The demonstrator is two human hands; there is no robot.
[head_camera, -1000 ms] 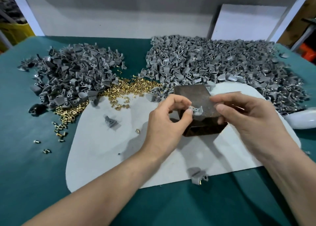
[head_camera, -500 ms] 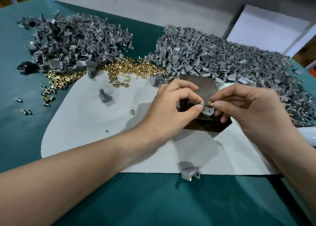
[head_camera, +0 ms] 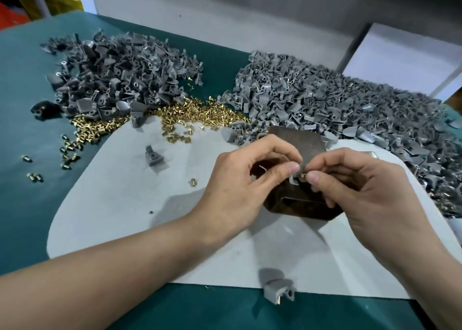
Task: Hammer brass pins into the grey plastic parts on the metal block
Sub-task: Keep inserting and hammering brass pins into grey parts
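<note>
Roughly level, brass pin [head_camera: 303, 175] points at grey part [head_camera: 293, 180].

No readable text, label, brand, number or sign anywhere: plain surfaces only on the metal block [head_camera: 295, 139] at centre, the grey plastic parts [head_camera: 325, 99] heaped at 1 o'clock, the brass pins [head_camera: 200, 114] at 11 o'clock and the green counter [head_camera: 25, 104].

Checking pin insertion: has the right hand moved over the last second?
Yes: right hand shifted left across the metal block, meeting the left hand.
</note>
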